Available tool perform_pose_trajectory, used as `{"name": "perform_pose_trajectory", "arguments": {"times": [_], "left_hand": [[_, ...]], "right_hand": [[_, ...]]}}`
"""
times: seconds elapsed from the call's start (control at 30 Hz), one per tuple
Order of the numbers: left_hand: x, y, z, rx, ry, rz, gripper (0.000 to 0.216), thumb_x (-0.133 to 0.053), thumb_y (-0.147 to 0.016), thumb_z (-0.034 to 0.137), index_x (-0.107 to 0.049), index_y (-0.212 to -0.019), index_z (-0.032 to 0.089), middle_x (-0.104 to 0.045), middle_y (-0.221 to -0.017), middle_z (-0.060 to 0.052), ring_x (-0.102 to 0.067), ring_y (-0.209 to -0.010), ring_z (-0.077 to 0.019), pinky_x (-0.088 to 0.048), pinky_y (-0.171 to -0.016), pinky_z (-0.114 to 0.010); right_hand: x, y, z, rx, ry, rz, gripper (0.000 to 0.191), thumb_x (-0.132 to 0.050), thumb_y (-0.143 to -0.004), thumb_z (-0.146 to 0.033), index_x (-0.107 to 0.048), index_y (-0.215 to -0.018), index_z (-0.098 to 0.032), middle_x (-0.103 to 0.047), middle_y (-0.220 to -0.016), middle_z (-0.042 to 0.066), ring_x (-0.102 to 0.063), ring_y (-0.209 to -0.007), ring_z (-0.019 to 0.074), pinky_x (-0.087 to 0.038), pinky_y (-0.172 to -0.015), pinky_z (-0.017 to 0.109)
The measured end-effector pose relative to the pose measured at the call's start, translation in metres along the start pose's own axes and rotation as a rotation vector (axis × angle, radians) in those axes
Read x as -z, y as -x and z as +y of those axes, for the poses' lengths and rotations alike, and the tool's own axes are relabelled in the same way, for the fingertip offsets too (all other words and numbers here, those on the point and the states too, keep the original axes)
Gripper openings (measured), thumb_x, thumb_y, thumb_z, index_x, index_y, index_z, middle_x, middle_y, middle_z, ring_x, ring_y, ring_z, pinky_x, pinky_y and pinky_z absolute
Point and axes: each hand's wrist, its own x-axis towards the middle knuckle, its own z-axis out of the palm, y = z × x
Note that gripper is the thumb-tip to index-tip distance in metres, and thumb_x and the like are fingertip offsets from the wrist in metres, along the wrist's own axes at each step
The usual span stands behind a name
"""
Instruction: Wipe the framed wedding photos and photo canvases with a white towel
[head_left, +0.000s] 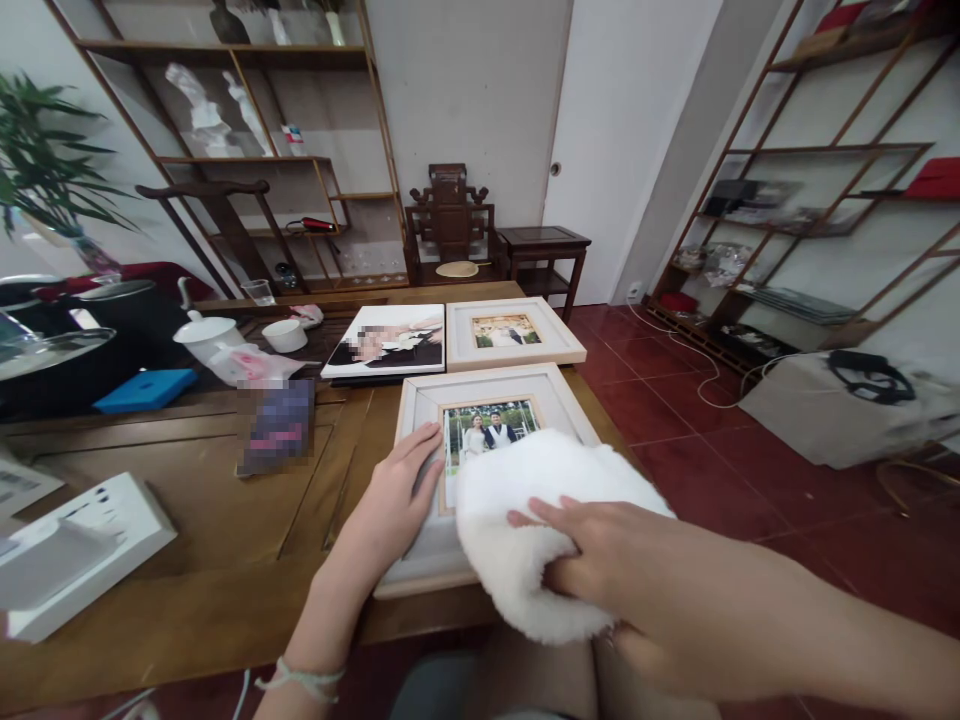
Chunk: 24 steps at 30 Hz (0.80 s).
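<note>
A light wooden photo frame (420, 395) with a wedding picture lies flat on the wooden table (225, 500) in front of me. My left hand (394, 495) rests flat on the frame's left side, fingers stretched out. My right hand (600, 570) grips a fluffy white cloth (525, 490) that lies over the lower right part of the frame and covers most of the picture.
Behind lie a second framed photo (514, 333) and a frameless photo print (386, 340). On the left of the table are a white box (82, 545), a blue box (146, 390), a white teapot (206, 337) and a bowl (285, 335). Shelves and a grey bag (840, 405) stand right.
</note>
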Motion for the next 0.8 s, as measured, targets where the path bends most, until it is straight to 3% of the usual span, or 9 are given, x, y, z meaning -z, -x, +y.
{"name": "perform_pose_trajectory", "arguments": {"times": [0.07,0.17,0.27,0.33,0.43,0.57,0.67,0.8], "left_hand": [[0.001,0.0,0.001,-0.007,0.011,-0.013,0.039,-0.039,-0.089,0.03,-0.057,-0.119,0.012,-0.053,-0.132,-0.014,-0.047,-0.124,-0.0252,-0.037,-0.105,-0.045],[0.003,0.001,0.004,0.016,0.035,-0.015,0.039,-0.036,-0.091,0.031,-0.055,-0.121,0.015,-0.053,-0.132,-0.012,-0.046,-0.125,-0.0247,-0.036,-0.106,-0.045],[0.005,0.003,0.007,0.065,0.053,0.009,0.043,-0.034,-0.093,0.036,-0.048,-0.128,0.016,-0.052,-0.133,-0.011,-0.047,-0.124,-0.0239,-0.036,-0.105,-0.044],[0.006,0.005,0.007,0.073,0.074,0.03,0.046,-0.031,-0.093,0.038,-0.041,-0.133,0.017,-0.048,-0.137,-0.011,-0.043,-0.127,-0.0227,-0.033,-0.107,-0.042],[0.006,0.007,0.005,0.071,0.11,0.092,0.052,-0.028,-0.094,0.04,-0.029,-0.141,0.017,-0.035,-0.146,-0.01,-0.032,-0.134,-0.0207,-0.024,-0.111,-0.039],[0.005,0.008,0.003,0.059,0.161,0.191,0.059,-0.025,-0.094,0.042,-0.014,-0.145,0.015,-0.02,-0.152,-0.011,-0.019,-0.139,-0.0212,-0.016,-0.113,-0.04],[0.003,0.009,0.002,0.053,0.183,0.223,0.061,-0.023,-0.094,0.046,-0.01,-0.146,0.015,-0.014,-0.154,-0.012,-0.014,-0.14,-0.0225,-0.012,-0.114,-0.041],[0.002,0.009,0.002,0.057,0.238,0.225,0.066,-0.022,-0.093,0.051,0.0,-0.146,0.018,-0.011,-0.154,-0.012,-0.013,-0.14,-0.0246,-0.014,-0.113,-0.044]], "right_hand": [[0.003,-0.001,0.007,-0.046,-0.094,0.018,0.037,-0.049,-0.067,-0.007,-0.062,-0.1,-0.018,-0.064,-0.105,0.011,-0.062,-0.092,0.0244,-0.049,-0.076,0.033],[0.004,-0.019,0.037,-0.173,-0.018,0.208,0.041,-0.044,-0.071,-0.006,-0.055,-0.109,-0.016,-0.064,-0.099,0.01,-0.061,-0.085,0.024,-0.049,-0.068,0.032],[0.009,-0.051,0.069,-0.224,0.16,0.465,0.051,-0.033,-0.072,0.004,-0.052,-0.115,-0.014,-0.057,-0.119,0.014,-0.054,-0.108,0.0273,-0.045,-0.083,0.039],[0.014,-0.078,0.085,-0.2,0.273,0.577,0.057,-0.028,-0.071,0.009,-0.052,-0.118,-0.014,-0.04,-0.14,0.012,-0.035,-0.128,0.0286,-0.037,-0.096,0.045],[0.017,-0.119,0.09,-0.143,0.338,0.47,0.063,-0.033,-0.068,0.013,-0.05,-0.123,-0.014,-0.023,-0.15,0.009,-0.014,-0.137,0.0307,-0.026,-0.103,0.054],[0.006,-0.15,0.067,-0.074,0.321,0.262,0.052,-0.042,-0.073,0.008,-0.055,-0.119,-0.014,-0.028,-0.148,0.011,-0.018,-0.135,0.0362,-0.024,-0.101,0.061],[-0.002,-0.141,0.035,-0.079,0.306,0.205,0.039,-0.043,-0.078,0.001,-0.061,-0.109,-0.013,-0.031,-0.146,0.015,-0.026,-0.131,0.0413,-0.032,-0.094,0.064],[-0.005,-0.104,-0.002,-0.027,0.265,0.047,0.034,-0.053,-0.074,-0.006,-0.063,-0.107,-0.011,-0.034,-0.143,0.018,-0.032,-0.126,0.0446,-0.039,-0.09,0.062]]}}
